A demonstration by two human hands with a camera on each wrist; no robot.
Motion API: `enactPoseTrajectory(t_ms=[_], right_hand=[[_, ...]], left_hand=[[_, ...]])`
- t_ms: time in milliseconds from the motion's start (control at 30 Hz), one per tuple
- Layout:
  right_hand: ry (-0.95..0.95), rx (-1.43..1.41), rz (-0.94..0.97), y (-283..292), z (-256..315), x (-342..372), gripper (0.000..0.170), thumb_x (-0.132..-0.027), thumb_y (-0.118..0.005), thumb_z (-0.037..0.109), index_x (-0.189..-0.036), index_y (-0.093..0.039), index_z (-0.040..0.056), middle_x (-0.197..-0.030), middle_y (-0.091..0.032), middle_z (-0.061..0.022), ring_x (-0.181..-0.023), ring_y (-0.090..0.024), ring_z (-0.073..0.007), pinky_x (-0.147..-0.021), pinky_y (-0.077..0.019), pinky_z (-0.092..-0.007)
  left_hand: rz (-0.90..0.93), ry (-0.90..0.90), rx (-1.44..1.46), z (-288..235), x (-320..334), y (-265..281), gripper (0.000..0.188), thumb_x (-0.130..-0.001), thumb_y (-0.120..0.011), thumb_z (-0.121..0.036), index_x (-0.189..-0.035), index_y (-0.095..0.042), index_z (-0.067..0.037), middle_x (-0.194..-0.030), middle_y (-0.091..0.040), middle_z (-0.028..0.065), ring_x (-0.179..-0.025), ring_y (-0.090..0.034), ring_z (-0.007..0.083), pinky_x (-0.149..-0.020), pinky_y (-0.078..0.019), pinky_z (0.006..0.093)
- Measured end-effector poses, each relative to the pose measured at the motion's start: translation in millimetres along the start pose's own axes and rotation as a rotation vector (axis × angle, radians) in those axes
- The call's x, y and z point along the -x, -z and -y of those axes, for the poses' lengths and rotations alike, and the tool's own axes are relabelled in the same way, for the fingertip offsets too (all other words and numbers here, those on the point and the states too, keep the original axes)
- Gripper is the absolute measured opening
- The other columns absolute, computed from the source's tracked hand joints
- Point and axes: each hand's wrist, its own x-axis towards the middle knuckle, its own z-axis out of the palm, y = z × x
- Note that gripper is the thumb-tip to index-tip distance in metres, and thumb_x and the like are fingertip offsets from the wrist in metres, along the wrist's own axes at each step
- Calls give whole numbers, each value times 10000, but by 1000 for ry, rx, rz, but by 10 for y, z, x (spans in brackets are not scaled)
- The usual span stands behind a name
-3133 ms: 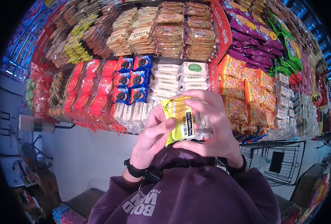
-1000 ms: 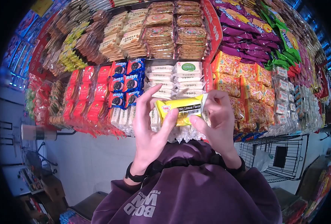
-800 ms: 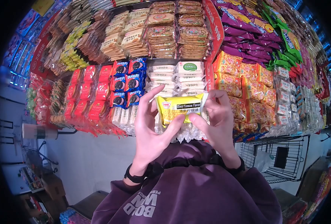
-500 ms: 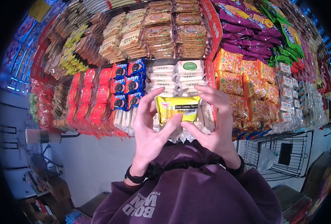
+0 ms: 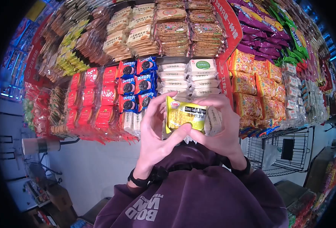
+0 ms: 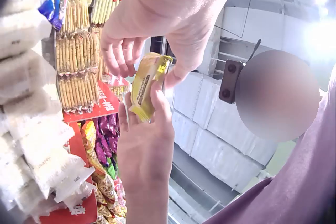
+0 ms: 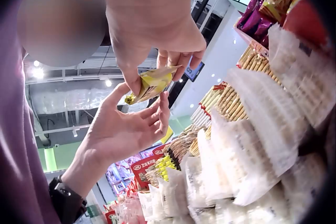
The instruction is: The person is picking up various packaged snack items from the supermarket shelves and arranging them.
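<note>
A yellow lemon-flavoured snack packet (image 5: 187, 116) is held up in front of the chest, printed side toward the head camera. My left hand (image 5: 154, 131) grips its left part, with the thumb across the lower front. My right hand (image 5: 223, 131) holds the right end, thumb along the bottom edge and fingers curved over the top. The thumbs nearly meet below the label. From the left wrist, the packet (image 6: 147, 87) appears edge-on between the fingers of both hands. In the right wrist view the packet (image 7: 152, 85) sits between the right thumb and fingers, with the left hand (image 7: 121, 134) beneath it.
Just beyond the hands are stacked white-wrapped snacks (image 5: 204, 81), flanked by blue cookie packs (image 5: 143, 81), red packs (image 5: 109, 95) and orange bags (image 5: 247, 85). A red shelf strip (image 5: 228, 24) divides the display. A wire cart (image 5: 281, 152) stands lower right, a bag roll (image 5: 40, 146) at left.
The packet has turned from steeply tilted to nearly level, label readable. My right fingers moved from its right end to its top edge. The head view shifted slightly.
</note>
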Motion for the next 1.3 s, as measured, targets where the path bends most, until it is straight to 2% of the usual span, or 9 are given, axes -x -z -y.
enactPoseTrajectory(t_ms=[100,300,433,667,800,1000,1133,1233,1300], right_hand=[[-160,-263,40,-209,70,-50,555,-697,-873,100,-1170,-585,65,-1109,-638,-59,-1111,-606,-171,-958,-468,-342],[-478,-536,196,-753,200,-152,484,-739,-864,95,-1110,-556,51,-1087,-597,-34,-1094,-562,-140,-1011,-404,-332],[-451,-489,205,-1112,267,-270,455,-745,-856,94,-1097,-572,40,-1093,-588,-45,-1113,-555,-151,-1022,-403,-341],[-153,-208,403,-1745,512,-503,360,-730,-871,87,-982,-615,70,-1155,-641,-108,-1095,-628,-208,-968,-458,-345],[-100,-31,468,-2106,720,-663,319,-736,-865,97,-937,-617,78,-1153,-656,-126,-1109,-647,-250,-930,-500,-345],[-74,142,560,-2536,871,-866,405,-750,-856,155,-1064,-611,80,-1111,-664,-95,-1059,-657,-278,-900,-523,-362],[-126,247,603,-2717,985,-1090,476,-742,-852,173,-1134,-606,63,-1076,-672,-100,-1019,-661,-294,-877,-525,-369],[61,417,586,-2815,1092,-1416,537,-703,-872,135,-1170,-621,52,-1085,-687,-102,-1024,-678,-275,-872,-532,-359],[126,453,550,-2917,1141,-1715,547,-696,-881,133,-1174,-630,48,-1095,-693,-103,-1023,-687,-265,-860,-537,-353]], left_hand=[[101,-94,53,-29,8,313,828,-716,-858,0,-1424,-431,25,-1336,-560,140,-1223,-573,211,-1014,-474,353],[-2,-68,153,-113,56,866,881,-665,-860,48,-1427,-416,57,-1196,-629,173,-1091,-656,220,-975,-518,341],[-149,-49,257,-162,111,1156,859,-636,-868,52,-1390,-454,62,-1211,-626,169,-1071,-657,200,-979,-514,338],[-143,-263,106,-119,355,2009,776,-586,-876,72,-1290,-548,73,-1208,-639,132,-1113,-635,189,-1020,-482,338],[-149,-262,69,-101,457,2402,901,-589,-881,50,-1377,-444,59,-1178,-645,143,-1126,-631,197,-1004,-490,333],[-154,-197,81,-101,488,2899,995,-579,-930,-29,-1396,-364,12,-1094,-645,133,-1056,-641,171,-886,-553,303],[-182,-199,189,-88,453,3063,1006,-594,-931,-59,-1416,-355,9,-1259,-581,167,-1207,-576,230,-1015,-475,360],[-243,-339,244,-125,380,3148,998,-611,-921,-75,-1425,-352,16,-1423,-463,205,-1353,-468,308,-1139,-362,416],[-269,-399,238,-121,393,3216,993,-620,-918,-95,-1429,-351,14,-1406,-471,215,-1340,-479,313,-1129,-374,424]])
